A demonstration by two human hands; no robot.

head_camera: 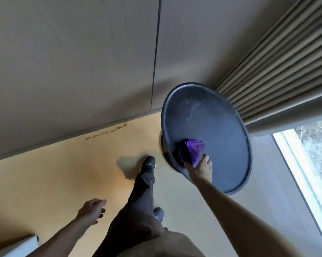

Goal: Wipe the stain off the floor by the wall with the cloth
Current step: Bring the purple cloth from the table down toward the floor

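A crumpled purple cloth (192, 150) lies on the near left part of a round dark table top (215, 130). My right hand (201, 168) reaches over the table's edge with fingers spread, touching the cloth's near side; I cannot tell whether it grips it. A brown streaky stain (106, 131) runs along the light floor right by the grey wall (73, 62), to the left of the table. My left hand (91, 210) hangs low at the left, fingers loosely curled, holding nothing.
My legs in dark trousers and shoes (148, 165) stand on the floor between stain and table. Pleated curtains (278, 71) hang at the right above a bright window sill (301, 164). A white object's corner (17, 245) shows at the bottom left.
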